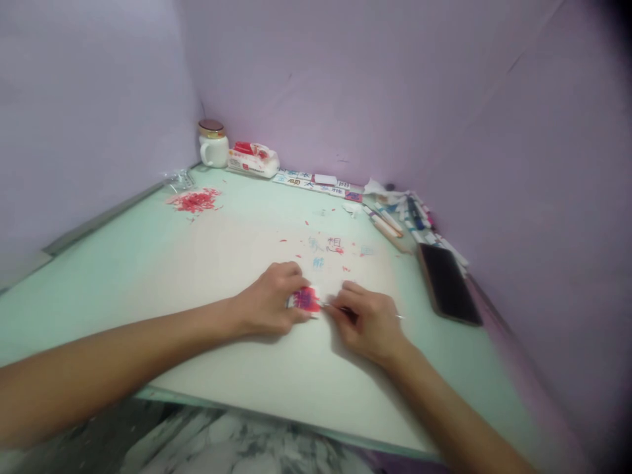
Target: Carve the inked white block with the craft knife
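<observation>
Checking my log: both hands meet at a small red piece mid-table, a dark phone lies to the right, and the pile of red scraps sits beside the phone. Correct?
One error: in the head view the pile of red scraps lies far left, near the white mug, not beside the phone. Left hand and right hand do meet at the small red piece.

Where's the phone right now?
In the head view, the black phone lies flat at the right of the pale green table, just right of the right hand, with the heap of pens behind it.
</observation>
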The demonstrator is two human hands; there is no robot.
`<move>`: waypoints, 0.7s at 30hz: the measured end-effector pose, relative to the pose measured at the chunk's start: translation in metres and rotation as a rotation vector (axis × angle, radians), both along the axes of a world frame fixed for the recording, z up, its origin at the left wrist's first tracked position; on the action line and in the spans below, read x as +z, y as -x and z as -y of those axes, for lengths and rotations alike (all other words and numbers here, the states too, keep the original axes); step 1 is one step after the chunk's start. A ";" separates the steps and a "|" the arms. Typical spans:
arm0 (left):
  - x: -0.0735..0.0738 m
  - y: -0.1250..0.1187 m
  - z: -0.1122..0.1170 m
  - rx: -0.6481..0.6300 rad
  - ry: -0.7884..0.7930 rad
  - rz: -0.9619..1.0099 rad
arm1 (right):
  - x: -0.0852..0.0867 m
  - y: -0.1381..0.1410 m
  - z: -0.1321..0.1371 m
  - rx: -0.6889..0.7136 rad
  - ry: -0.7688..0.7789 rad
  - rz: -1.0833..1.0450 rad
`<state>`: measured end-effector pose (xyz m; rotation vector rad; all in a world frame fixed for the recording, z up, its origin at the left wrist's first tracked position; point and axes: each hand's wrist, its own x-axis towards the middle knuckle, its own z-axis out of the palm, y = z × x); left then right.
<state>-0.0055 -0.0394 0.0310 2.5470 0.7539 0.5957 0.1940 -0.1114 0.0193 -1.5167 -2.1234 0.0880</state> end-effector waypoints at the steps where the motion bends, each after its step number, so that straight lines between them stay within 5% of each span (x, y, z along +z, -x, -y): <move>1: 0.000 0.000 0.000 0.000 0.001 0.001 | -0.001 0.000 0.001 0.004 -0.004 -0.011; 10: 0.001 0.000 -0.003 -0.039 0.034 -0.018 | -0.004 -0.001 0.002 -0.138 -0.090 -0.205; 21: -0.003 0.000 -0.001 -0.011 0.049 0.019 | -0.007 0.008 0.000 -0.214 -0.159 -0.028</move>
